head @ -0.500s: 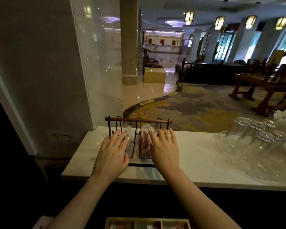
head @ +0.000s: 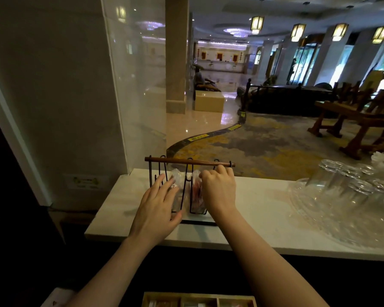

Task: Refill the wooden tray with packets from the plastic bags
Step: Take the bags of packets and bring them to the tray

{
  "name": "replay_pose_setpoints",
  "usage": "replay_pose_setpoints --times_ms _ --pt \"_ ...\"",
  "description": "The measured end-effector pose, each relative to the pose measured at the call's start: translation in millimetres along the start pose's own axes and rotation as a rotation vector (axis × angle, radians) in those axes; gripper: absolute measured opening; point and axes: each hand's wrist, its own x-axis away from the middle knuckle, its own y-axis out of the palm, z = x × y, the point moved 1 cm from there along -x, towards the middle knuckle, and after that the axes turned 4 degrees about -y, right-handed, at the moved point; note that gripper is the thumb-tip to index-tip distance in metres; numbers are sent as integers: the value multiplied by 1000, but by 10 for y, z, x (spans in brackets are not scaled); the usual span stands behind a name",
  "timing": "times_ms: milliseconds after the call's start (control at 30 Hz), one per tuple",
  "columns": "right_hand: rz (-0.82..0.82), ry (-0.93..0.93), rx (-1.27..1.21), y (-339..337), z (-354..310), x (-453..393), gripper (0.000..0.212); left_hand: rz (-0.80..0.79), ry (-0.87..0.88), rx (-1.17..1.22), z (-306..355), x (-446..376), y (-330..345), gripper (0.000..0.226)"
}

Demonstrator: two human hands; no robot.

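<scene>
A black wire rack with a wooden top bar (head: 186,161) stands on the white counter (head: 264,213). Two clear plastic bags sit in it: a left bag (head: 177,178) and a right bag (head: 196,191) with reddish packets. My left hand (head: 157,207) lies flat against the left bag, fingers spread. My right hand (head: 218,187) is curled over the right bag's top, fingers bent by the bar; whether it grips the bag is unclear. The wooden tray (head: 200,299) with compartments shows at the bottom edge, below the counter.
A clear glass tray (head: 341,222) with several upturned glasses stands on the counter's right. A glass panel (head: 133,85) and a wall rise at the left. Beyond the counter lies a hotel lobby with wooden chairs (head: 359,120).
My right hand has curled its fingers over the right bag's top near the bar. My left hand has slid slightly lower on the left bag.
</scene>
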Motion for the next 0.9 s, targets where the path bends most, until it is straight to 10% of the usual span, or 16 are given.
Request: replay_pose_setpoints --times_ms 333,533,767,900 --pt "429 41 -595 -667 6 13 11 -167 -125 385 91 -41 -157 105" --pt "244 14 -1160 -803 -75 55 23 -352 -246 1246 231 63 -564 103" --pt "50 150 -1477 -645 -248 160 27 -728 -449 1601 209 407 -556 89" --pt "28 212 -1405 -464 -368 164 25 -674 -597 1600 335 558 -367 46"
